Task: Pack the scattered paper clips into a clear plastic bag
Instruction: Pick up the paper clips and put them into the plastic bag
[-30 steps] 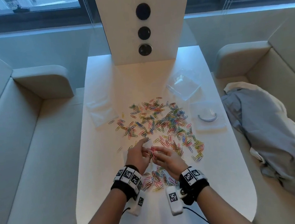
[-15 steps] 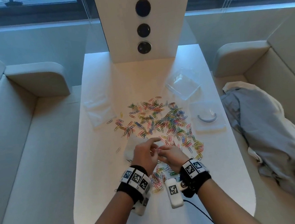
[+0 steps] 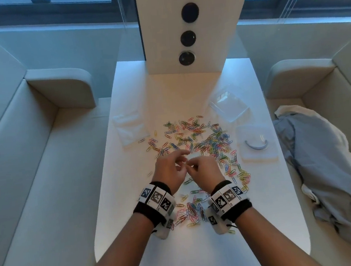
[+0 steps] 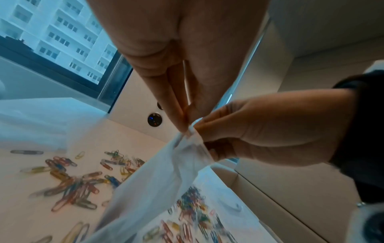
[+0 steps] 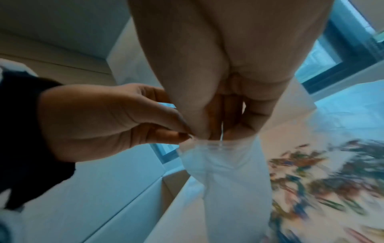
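Many coloured paper clips (image 3: 202,139) lie scattered over the white table (image 3: 167,95), with a denser heap (image 3: 190,214) between my wrists. My left hand (image 3: 183,160) and right hand (image 3: 191,165) meet above the table's middle. Both pinch the top edge of a small clear plastic bag (image 4: 166,172). The left hand (image 4: 184,126) pinches one side of the rim and the right hand (image 5: 216,134) the other side, close together. The bag (image 5: 224,164) hangs down from the fingers above the clips (image 4: 70,189). Whether clips are inside it I cannot tell.
Spare clear bags (image 3: 130,128) lie at the table's left. A clear plastic box (image 3: 229,107) and a flat lid with a curved handle (image 3: 256,145) sit at the right. A white panel with three black discs (image 3: 187,38) stands at the back. Crumpled cloth (image 3: 321,158) lies on the right sofa.
Both hands have moved a little away from me. The bag, earlier lying by the left hand on the table, now hangs from both hands' fingertips.
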{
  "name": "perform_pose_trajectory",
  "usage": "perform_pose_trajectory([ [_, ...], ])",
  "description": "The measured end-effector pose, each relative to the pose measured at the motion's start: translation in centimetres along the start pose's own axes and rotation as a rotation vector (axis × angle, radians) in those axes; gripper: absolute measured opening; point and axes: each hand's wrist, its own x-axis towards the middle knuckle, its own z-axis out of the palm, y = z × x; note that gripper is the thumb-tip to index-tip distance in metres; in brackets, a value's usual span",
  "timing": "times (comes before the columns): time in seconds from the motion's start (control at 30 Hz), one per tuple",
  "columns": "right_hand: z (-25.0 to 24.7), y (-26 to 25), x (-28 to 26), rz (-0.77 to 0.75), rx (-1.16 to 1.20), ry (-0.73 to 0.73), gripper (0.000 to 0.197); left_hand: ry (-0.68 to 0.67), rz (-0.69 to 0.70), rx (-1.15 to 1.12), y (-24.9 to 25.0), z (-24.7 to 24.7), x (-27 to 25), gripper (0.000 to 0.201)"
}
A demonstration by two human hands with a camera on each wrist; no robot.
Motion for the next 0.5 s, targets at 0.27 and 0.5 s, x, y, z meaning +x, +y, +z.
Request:
perform_pose_trajectory([
  [0.27, 0.2, -3.4, 1.5, -0.165, 0.612, 0.083, 0.011, 0.287, -0.048, 0.032, 0.0, -11.0, 1.9, 0.035],
  [0.5, 13.6, -1.6, 4.7, -0.258, -0.294, -0.458, 0.061, 0.276, -0.150, 0.083, -4.3, -14.8, -1.4, 0.032],
])
